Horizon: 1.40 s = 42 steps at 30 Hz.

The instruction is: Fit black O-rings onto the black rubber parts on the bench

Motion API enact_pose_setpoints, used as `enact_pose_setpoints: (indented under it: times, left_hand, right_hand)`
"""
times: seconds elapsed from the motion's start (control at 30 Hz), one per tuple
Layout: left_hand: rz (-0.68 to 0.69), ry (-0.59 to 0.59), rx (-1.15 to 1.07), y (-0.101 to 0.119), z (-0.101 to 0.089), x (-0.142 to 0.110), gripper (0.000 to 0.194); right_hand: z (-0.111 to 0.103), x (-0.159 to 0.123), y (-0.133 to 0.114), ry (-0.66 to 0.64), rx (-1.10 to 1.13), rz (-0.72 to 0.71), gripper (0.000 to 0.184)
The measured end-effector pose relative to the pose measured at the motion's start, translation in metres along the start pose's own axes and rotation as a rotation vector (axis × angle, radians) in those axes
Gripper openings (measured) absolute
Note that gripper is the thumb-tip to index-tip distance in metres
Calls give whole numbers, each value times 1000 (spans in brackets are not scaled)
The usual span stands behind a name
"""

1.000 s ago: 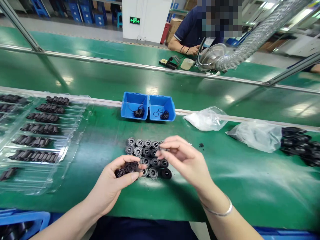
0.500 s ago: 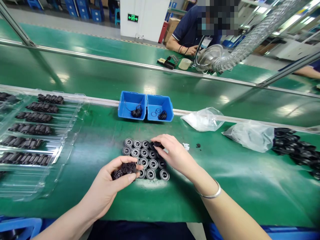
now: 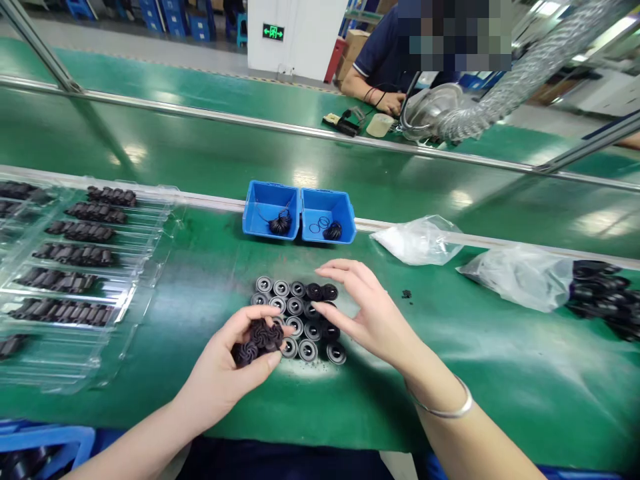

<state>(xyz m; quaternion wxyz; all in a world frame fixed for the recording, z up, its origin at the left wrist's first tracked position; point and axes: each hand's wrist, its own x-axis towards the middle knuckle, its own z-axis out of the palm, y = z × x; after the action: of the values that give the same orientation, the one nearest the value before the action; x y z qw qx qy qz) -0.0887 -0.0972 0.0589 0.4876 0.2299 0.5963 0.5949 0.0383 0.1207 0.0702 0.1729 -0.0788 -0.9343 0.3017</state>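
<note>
My left hand point(image 3: 235, 370) is closed around a small bunch of black spiral-vaned impellers point(image 3: 260, 339), palm up, at the near left of a cluster of round black parts. That cluster point(image 3: 297, 313) lies in rows on the green belt, several pieces showing grey centres and two at the far right point(image 3: 323, 292) all black. My right hand point(image 3: 367, 313) hovers over the cluster's right side with fingers spread and nothing in them.
Two blue bins point(image 3: 299, 212) with black parts and rings stand behind the cluster. Clear plastic trays point(image 3: 75, 267) with rows of black parts lie left. Two plastic bags point(image 3: 515, 275) and a pile of black parts point(image 3: 605, 297) lie right. Another person sits across the line.
My right hand set a black part down at the far right of the cluster's top row, then drew back and opened. My left hand kept its bunch.
</note>
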Motion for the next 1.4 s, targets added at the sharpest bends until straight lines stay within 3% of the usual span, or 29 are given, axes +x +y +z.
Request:
enact_pose_setpoints:
  times: [0.1,0.17,0.3,0.43,0.53,0.63,0.7,0.87,1.13,1.27,1.4]
  left_hand:
    - [128,11,150,-3,2,0,60]
    - [174,-8,208,-5,1,0,70]
    - [213,-61,228,-8,-2,0,77]
    - [216,-49,197,-3,-2,1,66]
    - [184,-16,176,1,-1,2,52]
    - [163,2,165,1,-2,3,44]
    - [167,15,165,1,-4,3,43]
    - [195,28,165,1,-8,4,42]
    - [192,37,177,2,-9,8,40]
    - [167,47,179,3,-10,8,38]
    - [111,41,154,3,-8,5,36]
  right_hand:
    - [3,-2,-26,-190,340,-69,48]
    - [13,-3,-36,-270,454,-129,46]
    - [31,-3,-39,-155,474,-227,35]
    - [31,-1,-34,-76,507,-289,25]
    - [25,4,-27,53,543,-193,14]
    - [19,12,-10,155,455,8,10]
    - [18,17,3,101,283,67,11]
    - [23,22,21,-116,-5,3,25]
    - [32,23,24,-149,-74,-99,27]
    - [23,24,16,-126,-189,-134,29]
    - [14,10,-20,4,-140,-185,49]
